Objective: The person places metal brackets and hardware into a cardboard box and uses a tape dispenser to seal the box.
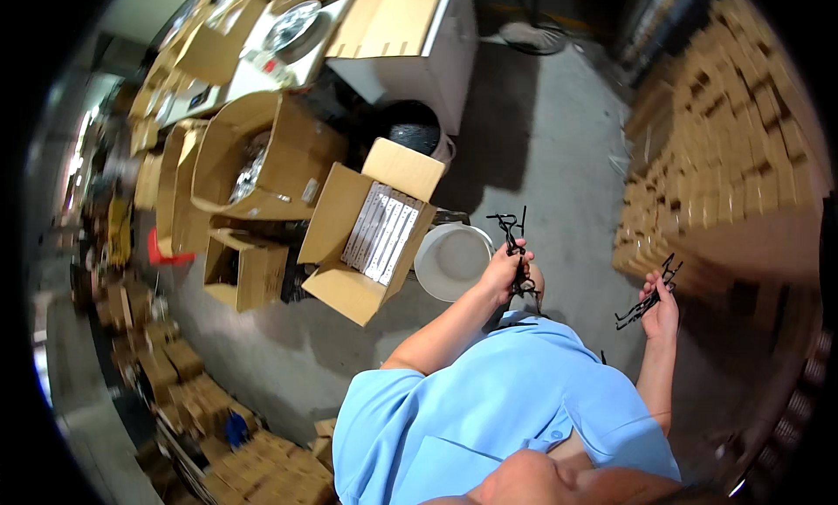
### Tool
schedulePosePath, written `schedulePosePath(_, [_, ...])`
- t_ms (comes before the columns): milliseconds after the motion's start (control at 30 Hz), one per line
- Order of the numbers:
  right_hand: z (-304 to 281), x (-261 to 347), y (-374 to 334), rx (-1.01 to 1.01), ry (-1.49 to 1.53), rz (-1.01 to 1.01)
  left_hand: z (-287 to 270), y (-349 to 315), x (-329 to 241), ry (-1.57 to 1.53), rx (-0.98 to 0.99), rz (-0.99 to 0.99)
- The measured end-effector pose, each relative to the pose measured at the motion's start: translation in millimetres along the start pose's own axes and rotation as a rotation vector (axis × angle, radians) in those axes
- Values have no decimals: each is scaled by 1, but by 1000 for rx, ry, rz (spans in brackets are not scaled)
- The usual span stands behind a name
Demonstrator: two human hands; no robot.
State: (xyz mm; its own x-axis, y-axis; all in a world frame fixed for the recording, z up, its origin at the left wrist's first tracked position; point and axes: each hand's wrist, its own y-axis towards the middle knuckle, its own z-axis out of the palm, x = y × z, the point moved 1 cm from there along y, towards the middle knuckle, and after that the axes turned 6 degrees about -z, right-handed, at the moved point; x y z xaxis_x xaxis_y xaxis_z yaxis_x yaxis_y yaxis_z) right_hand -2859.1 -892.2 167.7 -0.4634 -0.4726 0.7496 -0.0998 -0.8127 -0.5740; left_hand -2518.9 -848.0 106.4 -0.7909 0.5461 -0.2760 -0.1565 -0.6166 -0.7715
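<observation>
Carton stack (pixel 733 134): rising beyond the right hand (pixel 662 313), presumably piled tightly for saving space.
Open carton (pixel 401 166): sitting left of the left hand (pixel 502 273), apparently splaying wide for leaving white slabs (pixel 381 233) reachable.
White bucket (pixel 454 259): standing just beside the left hand.
Left hand: clamping on angular black part (pixel 524 284), holding well apart from right hand.
Right hand: pinching slender black part (pixel 642 309), probably keeping its length unobstructed.

The left forearm (pixel 445 326) angles up between one and two o'clock, its left hand (pixel 501 275) curled in a grip; the right forearm (pixel 658 370) points toward twelve, right hand (pixel 662 315) gripping with bent fingers.
</observation>
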Motion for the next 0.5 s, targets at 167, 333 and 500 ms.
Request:
schedulePosePath(167, [115,35,102,228,-19,73,-11,43,-34,-107,-211,178])
schedulePosePath(333, [187,76,180,311,-110,83,37,93,-110,-256,-337,180])
schedulePosePath(500, [253,105,272,431,-110,97,119,127,-219,-82,-192,375])
